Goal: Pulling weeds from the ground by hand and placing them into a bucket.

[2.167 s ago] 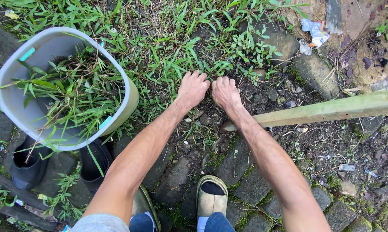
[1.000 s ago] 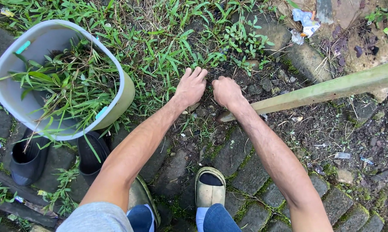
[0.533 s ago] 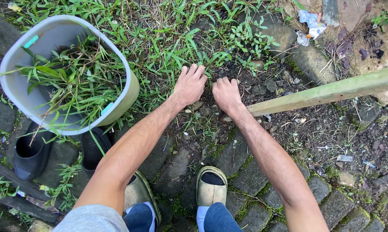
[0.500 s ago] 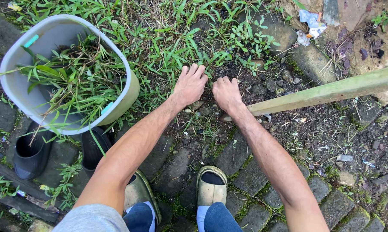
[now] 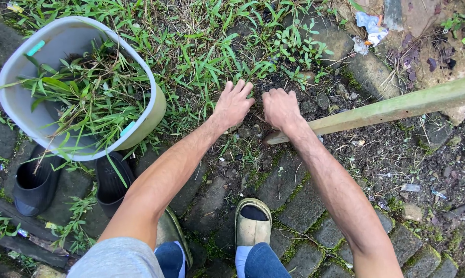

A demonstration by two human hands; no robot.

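Two bare hands are working side by side at the border where the patch of green leafy weeds (image 5: 212,56) is meeting bare dark soil (image 5: 315,110): the left hand (image 5: 233,104) is lying palm-down with its fingers spread and open against the low blades, gripping nothing that shows, while the right hand (image 5: 280,107) is curling its fingers down into the soil just beside it, knuckles up; whether it is pinching a stem cannot be told, since the fingertips are hidden. One round pale grey plastic bucket (image 5: 21,110) is tilting toward the person at the far left edge of the mossy cobbled paving (image 5: 289,201), near enough to the left arm for tossing, and is holding a loose heap of pulled green weeds (image 5: 88,103) with roots and stems sticking out. Two black rubber slip-on shoes (image 5: 34,183) are lying empty just below the bucket, partly under its rim. One long pale green wooden pole (image 5: 397,108) is lying on the ground slantwise from the right edge, its near end stopping just beside the right wrist. Two feet in pale olive rubber clogs (image 5: 251,229) are standing on the paving at the near edge. One crumpled scrap of white and blue litter (image 5: 369,27) is lying near the far right corner.
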